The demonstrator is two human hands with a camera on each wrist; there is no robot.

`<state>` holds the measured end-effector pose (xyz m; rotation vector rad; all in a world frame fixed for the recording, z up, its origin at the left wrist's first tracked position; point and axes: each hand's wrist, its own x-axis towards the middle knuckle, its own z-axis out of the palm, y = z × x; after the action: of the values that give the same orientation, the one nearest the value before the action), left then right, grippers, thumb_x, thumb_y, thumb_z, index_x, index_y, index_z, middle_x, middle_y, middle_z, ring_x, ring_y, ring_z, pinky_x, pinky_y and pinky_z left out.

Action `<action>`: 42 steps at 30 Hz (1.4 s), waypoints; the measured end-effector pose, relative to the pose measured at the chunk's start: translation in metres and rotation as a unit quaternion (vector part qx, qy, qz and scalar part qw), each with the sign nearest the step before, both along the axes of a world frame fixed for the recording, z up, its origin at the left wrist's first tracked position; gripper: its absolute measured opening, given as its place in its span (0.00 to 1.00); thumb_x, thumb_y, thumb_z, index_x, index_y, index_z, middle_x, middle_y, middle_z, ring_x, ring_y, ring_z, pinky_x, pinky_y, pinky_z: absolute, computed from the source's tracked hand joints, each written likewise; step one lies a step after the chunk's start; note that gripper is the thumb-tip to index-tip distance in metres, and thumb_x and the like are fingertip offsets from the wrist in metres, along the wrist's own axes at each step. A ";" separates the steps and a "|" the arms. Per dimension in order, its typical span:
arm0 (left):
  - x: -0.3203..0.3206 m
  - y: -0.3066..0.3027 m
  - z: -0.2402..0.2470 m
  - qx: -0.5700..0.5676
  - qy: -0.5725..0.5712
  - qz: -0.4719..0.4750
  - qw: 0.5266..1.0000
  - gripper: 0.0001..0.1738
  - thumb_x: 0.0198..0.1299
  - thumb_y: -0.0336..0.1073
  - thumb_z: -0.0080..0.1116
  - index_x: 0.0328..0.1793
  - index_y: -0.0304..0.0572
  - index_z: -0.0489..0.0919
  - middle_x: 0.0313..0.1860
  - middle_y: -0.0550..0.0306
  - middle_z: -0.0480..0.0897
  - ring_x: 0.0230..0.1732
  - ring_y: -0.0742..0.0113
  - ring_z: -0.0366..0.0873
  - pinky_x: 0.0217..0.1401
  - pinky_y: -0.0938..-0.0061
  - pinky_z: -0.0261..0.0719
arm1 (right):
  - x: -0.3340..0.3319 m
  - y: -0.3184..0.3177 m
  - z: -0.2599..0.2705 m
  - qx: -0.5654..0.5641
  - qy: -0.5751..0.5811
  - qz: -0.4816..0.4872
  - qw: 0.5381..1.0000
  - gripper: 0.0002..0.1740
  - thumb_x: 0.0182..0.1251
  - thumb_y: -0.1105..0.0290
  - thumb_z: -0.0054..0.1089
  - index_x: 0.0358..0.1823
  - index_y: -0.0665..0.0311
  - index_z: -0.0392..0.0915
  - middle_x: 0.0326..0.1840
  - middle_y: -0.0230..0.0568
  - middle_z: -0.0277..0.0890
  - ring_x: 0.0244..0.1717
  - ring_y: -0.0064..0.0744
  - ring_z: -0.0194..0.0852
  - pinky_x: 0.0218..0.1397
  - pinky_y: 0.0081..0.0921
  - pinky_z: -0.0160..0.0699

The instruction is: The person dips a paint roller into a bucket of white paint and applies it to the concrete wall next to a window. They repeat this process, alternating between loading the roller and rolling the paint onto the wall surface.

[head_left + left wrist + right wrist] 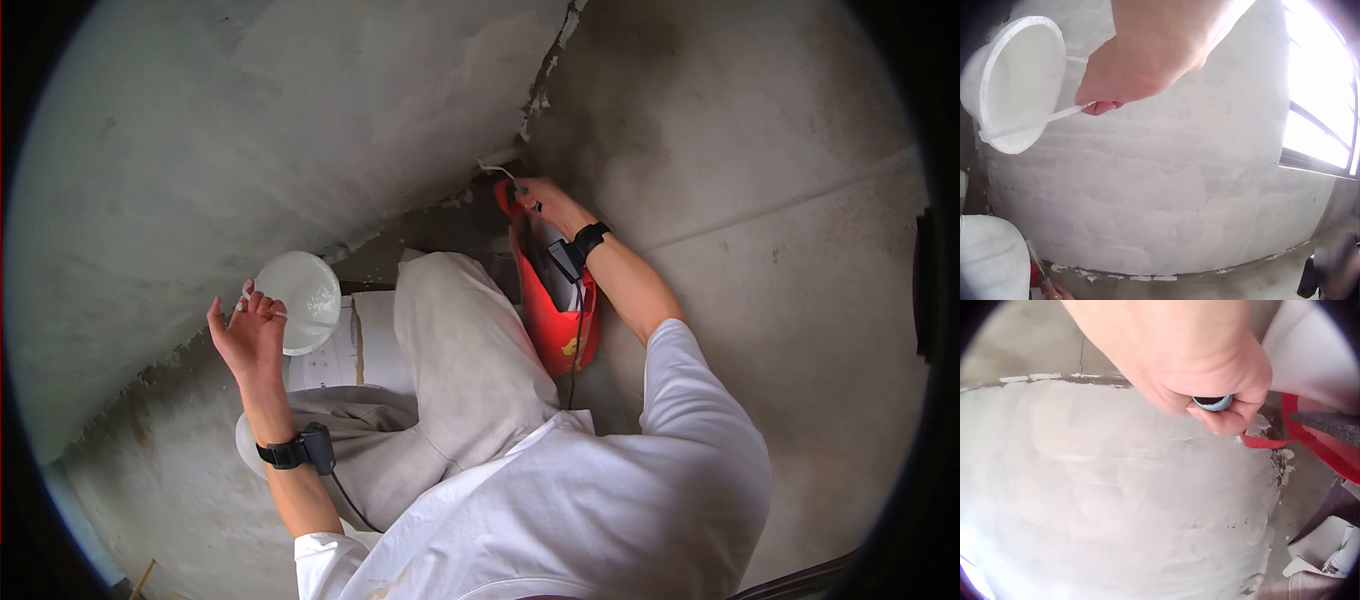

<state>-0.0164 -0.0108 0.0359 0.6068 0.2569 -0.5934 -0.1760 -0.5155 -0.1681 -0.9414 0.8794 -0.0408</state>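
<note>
My left hand (pixel 250 338) has its fingers curled round the thin white handle (pixel 1063 114) of a white bucket (pixel 1019 81). The bucket hangs tilted, its mouth toward me, and looks pale inside in the head view. On the other side my right hand (pixel 552 203) grips a small paint roller by its handle. The roller's bent wire frame (pixel 497 169) reaches to the foot of the wall. From the right wrist view the hollow blue-grey end of the handle (pixel 1213 402) pokes out of my fist (pixel 1210 381), which hides the rest of the tool.
Below my right wrist a red bag (pixel 575 335) stands beside my raised knee. The patchy whitish wall (pixel 250 130) rises in front, its lower edge ragged. Cardboard (pixel 375 330) lies on the floor under my legs. A bright window (pixel 1322 81) is set in the wall.
</note>
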 end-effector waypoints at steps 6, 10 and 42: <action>-0.001 -0.002 0.002 0.009 0.000 0.009 1.000 0.28 0.66 0.49 0.56 0.56 0.28 0.70 0.31 0.59 0.68 0.34 0.68 0.65 0.44 0.71 0.66 | 0.010 -0.021 -0.041 0.056 -0.006 0.005 0.998 0.04 0.75 0.75 0.48 0.42 0.68 0.71 0.21 0.32 0.62 0.17 0.22 0.58 0.20 0.23 0.56; -0.002 -0.005 0.005 0.026 0.004 0.019 0.999 0.27 0.67 0.49 0.55 0.56 0.28 0.70 0.31 0.59 0.68 0.34 0.68 0.64 0.43 0.71 0.65 | 0.010 -0.026 -0.057 0.043 0.035 -0.011 0.998 0.05 0.73 0.75 0.49 0.39 0.68 0.73 0.22 0.34 0.65 0.19 0.22 0.61 0.21 0.22 0.58; 0.001 -0.002 0.004 0.022 -0.011 0.012 1.000 0.28 0.67 0.49 0.55 0.59 0.28 0.69 0.32 0.59 0.66 0.35 0.69 0.63 0.47 0.71 0.65 | 0.024 -0.039 -0.130 -0.628 -0.084 0.309 0.709 0.12 0.60 0.71 0.61 0.43 0.70 0.80 0.37 0.56 0.79 0.34 0.54 0.75 0.41 0.39 0.77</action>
<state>-0.0149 -0.0133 0.0401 0.6522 0.2576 -0.5583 -0.1518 -0.5549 -0.2984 -2.4531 0.1989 -0.1581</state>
